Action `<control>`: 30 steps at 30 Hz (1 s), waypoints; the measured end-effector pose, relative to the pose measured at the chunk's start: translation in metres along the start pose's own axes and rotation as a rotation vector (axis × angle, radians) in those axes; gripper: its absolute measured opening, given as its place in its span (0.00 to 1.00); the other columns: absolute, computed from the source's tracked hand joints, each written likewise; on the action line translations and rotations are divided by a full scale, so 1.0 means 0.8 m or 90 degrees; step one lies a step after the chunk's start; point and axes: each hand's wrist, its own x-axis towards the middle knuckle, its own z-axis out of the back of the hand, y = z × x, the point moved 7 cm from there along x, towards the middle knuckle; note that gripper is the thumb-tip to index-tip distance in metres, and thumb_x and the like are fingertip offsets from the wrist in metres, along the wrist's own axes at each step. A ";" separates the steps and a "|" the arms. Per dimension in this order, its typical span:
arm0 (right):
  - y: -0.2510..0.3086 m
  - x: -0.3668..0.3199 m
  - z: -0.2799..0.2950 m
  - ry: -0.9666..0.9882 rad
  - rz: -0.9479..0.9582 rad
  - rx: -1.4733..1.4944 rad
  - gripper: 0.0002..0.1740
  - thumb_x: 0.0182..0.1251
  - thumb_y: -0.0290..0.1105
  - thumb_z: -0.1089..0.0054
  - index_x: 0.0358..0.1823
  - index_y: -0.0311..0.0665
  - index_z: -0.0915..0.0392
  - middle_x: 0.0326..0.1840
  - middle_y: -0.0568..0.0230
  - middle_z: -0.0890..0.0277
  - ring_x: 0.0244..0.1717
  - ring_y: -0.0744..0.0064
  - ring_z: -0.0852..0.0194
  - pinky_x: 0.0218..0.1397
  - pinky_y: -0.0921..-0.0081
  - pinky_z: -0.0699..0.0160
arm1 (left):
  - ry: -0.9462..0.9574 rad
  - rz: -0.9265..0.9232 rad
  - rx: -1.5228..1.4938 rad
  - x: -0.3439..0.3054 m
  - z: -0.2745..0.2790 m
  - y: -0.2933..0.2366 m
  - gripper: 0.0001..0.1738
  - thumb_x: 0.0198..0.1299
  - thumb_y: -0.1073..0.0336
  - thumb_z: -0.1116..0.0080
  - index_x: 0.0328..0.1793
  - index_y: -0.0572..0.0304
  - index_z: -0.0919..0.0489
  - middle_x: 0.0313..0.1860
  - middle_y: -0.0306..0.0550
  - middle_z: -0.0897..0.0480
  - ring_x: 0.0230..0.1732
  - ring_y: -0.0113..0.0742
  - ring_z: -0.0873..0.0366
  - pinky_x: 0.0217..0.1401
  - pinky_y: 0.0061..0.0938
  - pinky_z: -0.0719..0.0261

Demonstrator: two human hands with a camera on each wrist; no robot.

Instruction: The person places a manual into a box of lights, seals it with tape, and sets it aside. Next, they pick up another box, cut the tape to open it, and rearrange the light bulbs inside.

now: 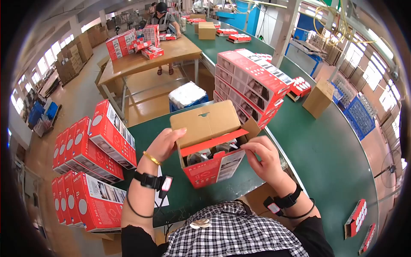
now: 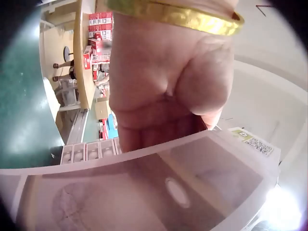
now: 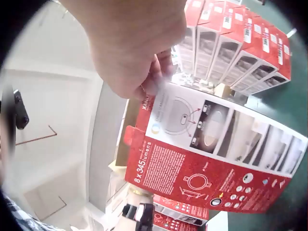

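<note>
A red and white carton (image 1: 209, 169) stands tilted on the green table in the head view, its brown lid (image 1: 205, 122) raised at the far side. Dark and silvery items (image 1: 201, 156) show inside. My left hand (image 1: 165, 143) grips the carton's left side, thumb on the lid; in the left wrist view the palm (image 2: 168, 82) lies against the carton (image 2: 144, 187). At the right corner my right hand (image 1: 263, 158) pinches the edge between thumb and fingers. The right wrist view shows the hand (image 3: 139, 53) at the top of the printed carton (image 3: 207, 154).
Red cartons (image 1: 90, 150) stand stacked at the left, and a taller stack (image 1: 248, 83) stands beyond on the right. A conveyor (image 1: 325, 150) runs along the right side. A person (image 1: 162, 21) stands behind a wooden table (image 1: 180, 47) with more cartons.
</note>
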 end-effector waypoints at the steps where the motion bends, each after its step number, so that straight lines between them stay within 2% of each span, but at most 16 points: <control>1: 0.008 0.016 0.003 0.000 0.005 -0.003 0.13 0.58 0.19 0.33 0.45 0.38 0.18 0.39 0.59 0.22 0.42 0.56 0.22 0.46 0.65 0.21 | 0.011 0.015 0.096 0.005 -0.001 -0.002 0.24 0.71 0.53 0.48 0.52 0.73 0.18 0.45 0.45 0.13 0.43 0.28 0.19 0.50 0.26 0.23; 3: 0.027 0.049 0.005 0.028 0.092 -0.080 0.13 0.56 0.22 0.30 0.44 0.39 0.18 0.39 0.60 0.24 0.44 0.57 0.23 0.49 0.64 0.23 | 0.033 0.042 0.290 0.016 -0.003 -0.004 0.29 0.73 0.50 0.54 0.52 0.75 0.19 0.48 0.46 0.13 0.42 0.32 0.17 0.51 0.27 0.22; 5: 0.025 0.066 0.002 0.051 0.115 -0.096 0.12 0.56 0.27 0.29 0.42 0.41 0.18 0.39 0.63 0.24 0.44 0.60 0.24 0.50 0.64 0.25 | 0.049 0.030 0.308 0.015 -0.009 0.003 0.31 0.74 0.48 0.60 0.52 0.75 0.19 0.49 0.47 0.13 0.41 0.32 0.18 0.51 0.27 0.22; 7: 0.019 0.069 -0.023 0.211 0.169 -0.168 0.10 0.57 0.30 0.30 0.41 0.42 0.18 0.38 0.67 0.25 0.42 0.63 0.24 0.46 0.64 0.25 | -0.011 0.003 0.191 0.006 -0.013 0.008 0.30 0.77 0.48 0.59 0.55 0.74 0.19 0.50 0.46 0.13 0.44 0.31 0.19 0.52 0.26 0.23; 8: 0.016 0.071 -0.028 0.203 0.175 -0.160 0.08 0.58 0.33 0.31 0.39 0.44 0.18 0.37 0.70 0.25 0.41 0.66 0.23 0.42 0.64 0.24 | -0.025 0.002 0.188 -0.001 -0.012 0.018 0.30 0.77 0.48 0.59 0.55 0.74 0.19 0.50 0.46 0.13 0.44 0.31 0.19 0.52 0.26 0.23; 10: 0.013 0.072 -0.038 0.245 0.186 -0.211 0.08 0.58 0.33 0.31 0.39 0.45 0.18 0.37 0.70 0.25 0.42 0.66 0.23 0.41 0.65 0.23 | -0.097 -0.063 -0.037 -0.019 0.004 0.037 0.29 0.79 0.48 0.56 0.60 0.70 0.19 0.54 0.49 0.15 0.55 0.31 0.20 0.60 0.26 0.24; 13: 0.014 0.082 -0.036 0.269 0.210 -0.235 0.08 0.57 0.32 0.31 0.38 0.45 0.17 0.35 0.68 0.25 0.41 0.64 0.21 0.40 0.67 0.22 | -0.227 -0.128 -0.128 -0.069 0.046 0.057 0.28 0.81 0.49 0.58 0.64 0.69 0.21 0.59 0.51 0.17 0.60 0.36 0.19 0.64 0.31 0.23; 15: 0.012 0.088 -0.027 0.276 0.185 -0.137 0.08 0.57 0.32 0.31 0.38 0.44 0.17 0.33 0.67 0.25 0.39 0.62 0.20 0.40 0.67 0.22 | -0.411 -0.083 0.003 -0.125 0.097 0.098 0.28 0.80 0.49 0.57 0.64 0.68 0.21 0.59 0.50 0.16 0.61 0.39 0.19 0.65 0.34 0.23; 17: 0.022 0.088 -0.023 0.287 0.193 -0.086 0.09 0.55 0.31 0.30 0.38 0.44 0.16 0.32 0.66 0.23 0.37 0.60 0.20 0.40 0.64 0.21 | -0.577 -0.006 0.119 -0.196 0.156 0.163 0.26 0.77 0.49 0.52 0.64 0.65 0.20 0.60 0.48 0.16 0.62 0.36 0.20 0.63 0.34 0.23; 20: 0.019 0.086 -0.023 0.281 0.135 -0.107 0.14 0.53 0.31 0.27 0.43 0.42 0.16 0.36 0.64 0.21 0.39 0.58 0.20 0.43 0.62 0.23 | -0.733 0.082 0.515 -0.307 0.202 0.228 0.24 0.64 0.57 0.35 0.60 0.67 0.19 0.58 0.55 0.16 0.61 0.49 0.20 0.64 0.37 0.23; 21: 0.023 0.088 -0.021 0.279 0.136 -0.113 0.16 0.53 0.31 0.27 0.44 0.41 0.16 0.36 0.63 0.21 0.40 0.57 0.21 0.44 0.62 0.24 | -0.766 0.146 0.666 -0.332 0.206 0.234 0.27 0.59 0.57 0.30 0.60 0.67 0.20 0.56 0.59 0.16 0.61 0.51 0.21 0.63 0.40 0.23; 23: 0.021 0.085 -0.021 0.303 0.129 -0.084 0.19 0.52 0.30 0.26 0.47 0.39 0.17 0.39 0.61 0.20 0.42 0.56 0.21 0.48 0.62 0.25 | -0.783 0.252 0.697 -0.348 0.189 0.234 0.35 0.51 0.51 0.25 0.60 0.66 0.20 0.58 0.62 0.18 0.62 0.59 0.24 0.66 0.43 0.25; 24: 0.023 0.086 -0.017 0.282 0.144 -0.081 0.21 0.51 0.30 0.25 0.48 0.38 0.17 0.41 0.60 0.20 0.43 0.56 0.21 0.49 0.62 0.25 | -0.777 0.342 0.677 -0.350 0.190 0.243 0.45 0.45 0.45 0.22 0.66 0.64 0.24 0.62 0.61 0.21 0.65 0.59 0.27 0.67 0.44 0.26; 25: 0.024 0.086 -0.012 0.261 0.157 -0.080 0.22 0.51 0.29 0.25 0.49 0.38 0.17 0.43 0.59 0.20 0.44 0.55 0.22 0.50 0.61 0.26 | -0.786 0.346 0.674 -0.346 0.187 0.244 0.45 0.45 0.45 0.22 0.66 0.64 0.24 0.62 0.61 0.21 0.65 0.59 0.27 0.67 0.44 0.26; 28: 0.020 0.083 -0.005 0.261 0.133 -0.061 0.22 0.52 0.29 0.25 0.51 0.36 0.18 0.48 0.58 0.20 0.48 0.53 0.23 0.54 0.60 0.27 | -0.805 0.529 0.731 -0.330 0.177 0.242 0.56 0.41 0.42 0.20 0.73 0.61 0.33 0.68 0.57 0.28 0.71 0.59 0.33 0.71 0.49 0.31; 30: 0.017 0.081 -0.001 0.253 0.132 -0.051 0.22 0.53 0.29 0.26 0.51 0.36 0.18 0.49 0.57 0.21 0.50 0.52 0.24 0.55 0.61 0.27 | -0.815 0.570 0.750 -0.324 0.178 0.237 0.54 0.40 0.43 0.19 0.72 0.61 0.31 0.66 0.57 0.25 0.68 0.59 0.30 0.68 0.48 0.28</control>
